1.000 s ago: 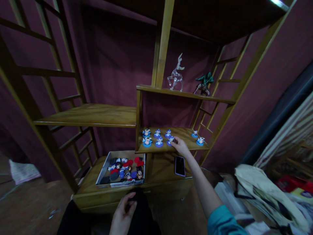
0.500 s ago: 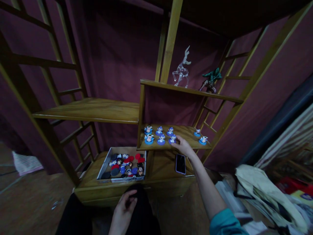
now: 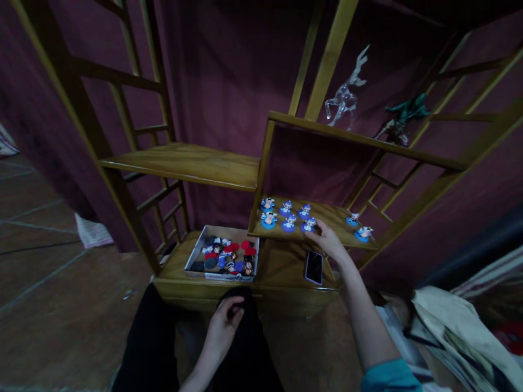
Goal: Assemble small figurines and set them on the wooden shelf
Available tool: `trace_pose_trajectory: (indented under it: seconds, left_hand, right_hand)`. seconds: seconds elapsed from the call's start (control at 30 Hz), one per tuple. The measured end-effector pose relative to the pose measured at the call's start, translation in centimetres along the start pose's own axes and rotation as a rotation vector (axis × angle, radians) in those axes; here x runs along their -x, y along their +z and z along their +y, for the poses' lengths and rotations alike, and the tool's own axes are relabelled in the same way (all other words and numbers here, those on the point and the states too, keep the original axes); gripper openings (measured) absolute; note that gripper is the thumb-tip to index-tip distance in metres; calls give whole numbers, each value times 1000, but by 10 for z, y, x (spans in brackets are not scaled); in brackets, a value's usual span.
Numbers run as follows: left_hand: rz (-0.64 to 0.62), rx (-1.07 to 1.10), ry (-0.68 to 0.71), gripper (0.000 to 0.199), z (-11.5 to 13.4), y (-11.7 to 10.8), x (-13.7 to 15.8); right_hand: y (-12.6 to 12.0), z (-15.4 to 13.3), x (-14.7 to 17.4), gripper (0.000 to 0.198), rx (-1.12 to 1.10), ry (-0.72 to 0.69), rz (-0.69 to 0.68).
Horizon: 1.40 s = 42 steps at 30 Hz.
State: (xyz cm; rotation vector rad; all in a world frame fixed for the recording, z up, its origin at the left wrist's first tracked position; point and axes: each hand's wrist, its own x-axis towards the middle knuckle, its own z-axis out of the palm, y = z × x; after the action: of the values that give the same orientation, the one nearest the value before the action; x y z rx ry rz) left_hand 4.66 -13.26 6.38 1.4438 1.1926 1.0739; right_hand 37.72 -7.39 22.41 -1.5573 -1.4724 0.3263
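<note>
My right hand (image 3: 327,239) reaches to the low wooden shelf, its fingertips closed at the side of a small purple-and-white figurine (image 3: 308,224) on a round purple base. That figurine stands upright at the front, at the right end of a two-row group. Beside it is another purple figurine (image 3: 288,223), with more behind. On the group's left stand two pink-and-blue figurines, the front one (image 3: 268,219) on a blue base. My left hand (image 3: 224,324) rests on my knee, fingers loosely curled with a gap to the thumb, holding nothing I can see.
A shallow cardboard box (image 3: 232,276) of jumbled figurines and bases sits on the cabinet's lower level. A phone (image 3: 314,267) lies below my right hand. Two small figurines stand at the shelf's right, one (image 3: 363,234) in front. Above are a clear deer statuette (image 3: 345,100) and a green-cloaked figure (image 3: 402,120).
The view has swung left and down, so everything appears shifted. My right hand stays at the same purple figurine, and my left hand remains on my knee.
</note>
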Motion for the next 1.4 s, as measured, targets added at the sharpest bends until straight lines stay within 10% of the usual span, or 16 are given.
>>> trace_pose_trajectory:
  seconds: [0.37, 0.63, 0.8, 0.97, 1.17, 1.4]
  left_hand:
    - [11, -23, 3, 23, -4, -11, 0]
    - [53, 34, -59, 24, -23, -30, -7]
    - [80, 78, -124, 27, -42, -44, -11]
    - [96, 106, -164, 28, -53, -54, -12]
    - [133, 165, -220, 27, -55, -66, -6]
    - [154, 258, -268, 26, -61, -70, -7]
  right_hand:
    - [4, 9, 0, 59, -22, -28, -56]
    - [55, -41, 92, 36, 42, -39, 545]
    - [164, -44, 136, 21, -170, -13, -11]
    - [244, -8, 98, 31, -17, -27, -269]
    - [288, 24, 43, 38, 582, 64, -602]
    - [299, 33, 38, 36, 705, 60, -688]
